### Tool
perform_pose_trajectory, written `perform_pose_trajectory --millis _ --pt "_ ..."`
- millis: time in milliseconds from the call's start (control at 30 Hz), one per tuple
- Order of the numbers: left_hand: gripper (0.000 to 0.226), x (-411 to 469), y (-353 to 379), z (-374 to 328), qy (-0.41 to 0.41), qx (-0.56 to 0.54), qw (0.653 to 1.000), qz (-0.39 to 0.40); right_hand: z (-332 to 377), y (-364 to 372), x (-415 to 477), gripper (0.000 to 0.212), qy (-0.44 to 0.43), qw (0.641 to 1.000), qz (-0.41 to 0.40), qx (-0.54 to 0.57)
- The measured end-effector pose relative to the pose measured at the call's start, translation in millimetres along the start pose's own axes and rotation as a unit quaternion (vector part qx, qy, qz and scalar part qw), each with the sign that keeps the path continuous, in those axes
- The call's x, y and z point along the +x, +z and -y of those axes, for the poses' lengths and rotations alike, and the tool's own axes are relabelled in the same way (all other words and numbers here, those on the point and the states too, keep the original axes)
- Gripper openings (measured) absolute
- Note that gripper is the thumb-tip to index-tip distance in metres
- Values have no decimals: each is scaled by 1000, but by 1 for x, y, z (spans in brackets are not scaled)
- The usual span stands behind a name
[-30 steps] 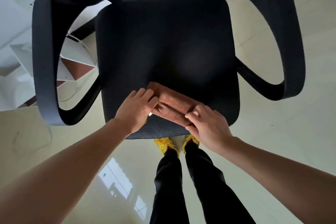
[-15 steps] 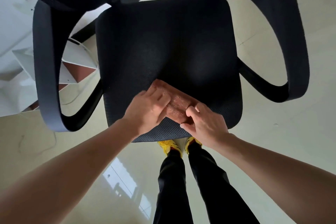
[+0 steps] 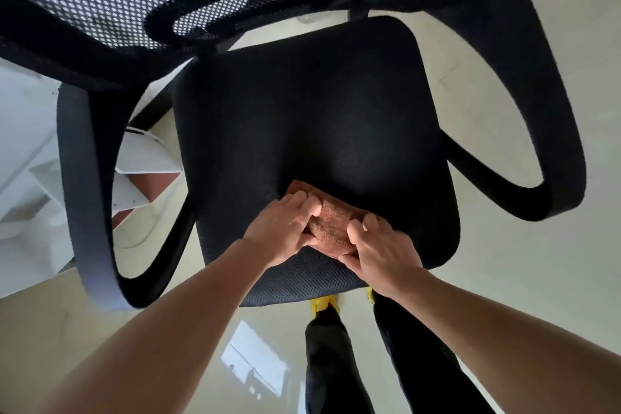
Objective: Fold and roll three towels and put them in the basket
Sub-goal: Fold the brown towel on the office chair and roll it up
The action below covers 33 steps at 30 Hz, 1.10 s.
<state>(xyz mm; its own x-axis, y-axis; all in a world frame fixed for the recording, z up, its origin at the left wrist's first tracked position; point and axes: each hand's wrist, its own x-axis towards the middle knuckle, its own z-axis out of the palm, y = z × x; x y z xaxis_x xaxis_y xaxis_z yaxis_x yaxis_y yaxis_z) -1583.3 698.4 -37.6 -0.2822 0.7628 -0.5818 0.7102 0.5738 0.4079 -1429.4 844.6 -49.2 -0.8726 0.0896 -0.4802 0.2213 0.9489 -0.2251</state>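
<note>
Brown towel (image 3: 331, 227) lies rolled up near the front edge of the black chair seat (image 3: 302, 118), roll axis running diagonally from far-left to near-right. Left hand (image 3: 284, 228) covers the roll's far-left part, fingers (image 3: 307, 207) curled over the top, thumb tucked against the near side; a small bit of towel pokes out beyond the fingertips at the far end. Right hand (image 3: 379, 250) clamps the near-right end, fingers draped over the top, thumb pressed under the near edge. Both hands closed on the towel, bare middle section showing between them. Towel touches the seat. White basket (image 3: 141, 165) sits on the floor left of the chair, seen through the armrest (image 3: 87, 198) loop, well apart from the towel; something brown inside it, unclear what.
</note>
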Motion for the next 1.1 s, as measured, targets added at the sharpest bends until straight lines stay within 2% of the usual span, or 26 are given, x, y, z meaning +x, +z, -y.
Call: perform_pose_trajectory --millis 100,167,200,267,333,433,500,633,733,800,867,933,1100 --pt "44 -3 -22 -3 -14 -2 1000 22 4 -20 -3 49 29 994 60 86" --pt "42 -6 -35 -2 -22 -9 1000 -7 4 -36 -6 47 66 981 96 155" --pt "43 -8 -40 -1 -17 14 999 -38 2 -42 -7 46 83 979 85 168" --pt "55 -10 -47 4 4 92 992 -85 0 -47 -9 45 101 986 3 135" --pt "79 -7 -50 5 21 138 989 -50 1 -44 -11 59 114 988 -19 100" --pt "99 4 -38 2 50 187 981 29 16 -27 -12 76 109 990 26 87" --pt "90 4 -27 -1 62 212 975 37 27 -12 -16 73 122 987 45 90" --pt "54 -14 -22 -11 70 216 973 28 37 -13 -31 52 156 975 47 149" --pt "39 -40 -25 -27 59 158 984 52 34 -29 -58 37 145 973 22 181" --pt "30 -57 -33 -44 29 76 995 49 25 -47 -85 32 160 958 26 238" --pt "28 -71 -45 -64 -12 -13 999 51 12 -66 -113 32 181 944 32 275" --pt "30 -83 -60 -98 -16 -60 996 60 -5 -90 -151 33 206 933 19 295" --pt "31 -90 -99 -204 54 -57 994 72 -48 -137 -245 39 258 916 -48 305"
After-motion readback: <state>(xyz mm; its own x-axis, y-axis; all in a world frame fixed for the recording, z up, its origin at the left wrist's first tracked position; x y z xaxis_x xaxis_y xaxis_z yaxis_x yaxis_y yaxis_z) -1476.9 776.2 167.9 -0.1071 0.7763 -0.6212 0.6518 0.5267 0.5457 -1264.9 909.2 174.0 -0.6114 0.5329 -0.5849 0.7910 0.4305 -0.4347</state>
